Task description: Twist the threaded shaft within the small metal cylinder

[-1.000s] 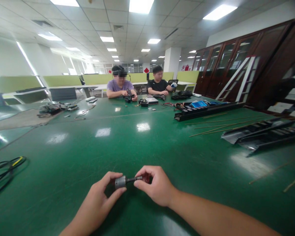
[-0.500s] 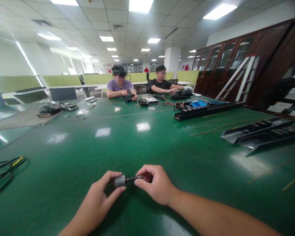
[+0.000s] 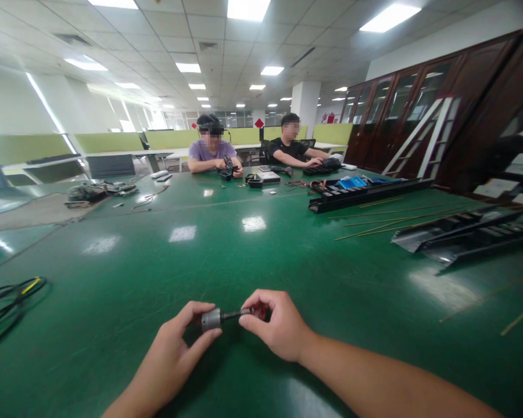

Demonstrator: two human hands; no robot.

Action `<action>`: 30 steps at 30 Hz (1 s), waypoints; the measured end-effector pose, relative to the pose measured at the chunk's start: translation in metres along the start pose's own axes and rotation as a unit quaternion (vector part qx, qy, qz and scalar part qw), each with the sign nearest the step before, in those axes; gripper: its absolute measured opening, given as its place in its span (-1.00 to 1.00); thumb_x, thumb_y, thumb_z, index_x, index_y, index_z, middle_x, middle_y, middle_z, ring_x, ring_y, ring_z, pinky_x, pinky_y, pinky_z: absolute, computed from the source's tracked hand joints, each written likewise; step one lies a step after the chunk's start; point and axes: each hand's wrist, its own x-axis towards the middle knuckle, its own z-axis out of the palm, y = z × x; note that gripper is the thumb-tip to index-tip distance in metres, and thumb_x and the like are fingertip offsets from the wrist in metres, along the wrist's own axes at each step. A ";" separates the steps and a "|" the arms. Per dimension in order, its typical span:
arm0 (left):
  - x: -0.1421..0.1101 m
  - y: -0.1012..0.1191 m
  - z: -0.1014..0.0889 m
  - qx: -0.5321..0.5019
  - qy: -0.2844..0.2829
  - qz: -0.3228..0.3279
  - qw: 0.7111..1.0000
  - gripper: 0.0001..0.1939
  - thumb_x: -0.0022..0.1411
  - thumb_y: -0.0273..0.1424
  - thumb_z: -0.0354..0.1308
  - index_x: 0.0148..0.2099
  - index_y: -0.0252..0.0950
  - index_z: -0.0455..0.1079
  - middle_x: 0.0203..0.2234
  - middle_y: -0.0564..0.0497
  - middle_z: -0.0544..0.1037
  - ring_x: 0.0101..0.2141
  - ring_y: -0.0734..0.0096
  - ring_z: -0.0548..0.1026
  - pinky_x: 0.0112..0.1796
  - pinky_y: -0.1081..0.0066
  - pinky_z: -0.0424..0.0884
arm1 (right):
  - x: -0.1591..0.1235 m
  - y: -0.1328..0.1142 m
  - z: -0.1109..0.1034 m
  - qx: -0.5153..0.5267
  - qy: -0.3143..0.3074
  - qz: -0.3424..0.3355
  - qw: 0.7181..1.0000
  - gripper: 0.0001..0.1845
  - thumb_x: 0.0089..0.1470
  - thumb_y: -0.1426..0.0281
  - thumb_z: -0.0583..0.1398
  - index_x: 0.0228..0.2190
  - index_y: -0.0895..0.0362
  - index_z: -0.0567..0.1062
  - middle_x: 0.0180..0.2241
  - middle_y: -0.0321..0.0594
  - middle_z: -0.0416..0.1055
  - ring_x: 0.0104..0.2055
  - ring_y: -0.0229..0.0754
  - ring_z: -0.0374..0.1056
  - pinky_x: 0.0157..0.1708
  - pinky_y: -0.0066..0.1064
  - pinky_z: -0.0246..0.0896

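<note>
A short grey metal cylinder (image 3: 211,320) with a small hole in its side is pinched between the thumb and fingers of my left hand (image 3: 181,342). From its right end a thin dark shaft (image 3: 230,316) runs across to my right hand (image 3: 276,325). The thumb and forefinger of that hand are closed on the shaft's ribbed silvery end (image 3: 246,312). What lies deeper in the right palm is mostly hidden. Both hands hold the piece roughly level, over the near part of the green table (image 3: 200,255).
Coiled black cable (image 3: 13,305) lies at left. Black metal channels (image 3: 466,235) and thin rods (image 3: 383,226) are on the right. Across the table sit two people (image 3: 211,145), (image 3: 290,145) among small parts. A stepladder (image 3: 438,139) stands by dark cabinets.
My hands and the metal piece stay almost still. Across the table, the person in black has drawn an outstretched arm in and brought both hands together over a black object.
</note>
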 end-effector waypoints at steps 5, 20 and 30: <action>0.001 -0.001 -0.001 -0.002 -0.003 -0.004 1.000 -0.71 0.33 -0.18 0.15 0.04 -0.13 0.35 -0.14 0.03 0.57 -0.13 0.25 0.55 -0.09 0.33 0.45 | -0.001 -0.002 0.000 0.014 -0.002 0.004 1.000 -0.92 -0.05 0.42 0.31 -0.44 0.18 0.55 -0.58 -0.34 0.33 -0.53 -0.29 0.20 -0.48 -0.46 0.12; 0.001 0.003 -0.002 0.000 0.017 0.007 1.000 -0.72 0.31 -0.19 0.16 0.02 -0.16 0.41 -0.16 -0.01 0.60 -0.15 0.22 0.58 -0.12 0.32 0.49 | -0.001 -0.004 -0.001 0.014 -0.001 0.007 1.000 -0.92 -0.05 0.41 0.30 -0.44 0.17 0.54 -0.57 -0.34 0.34 -0.52 -0.29 0.20 -0.47 -0.46 0.13; 0.001 0.004 -0.004 0.004 0.018 0.007 1.000 -0.72 0.31 -0.20 0.15 0.02 -0.16 0.42 -0.16 0.00 0.60 -0.16 0.24 0.58 -0.13 0.36 0.49 | -0.002 -0.003 -0.001 0.014 -0.002 0.001 1.000 -0.91 -0.03 0.40 0.29 -0.43 0.18 0.55 -0.56 -0.32 0.35 -0.51 -0.28 0.21 -0.47 -0.45 0.14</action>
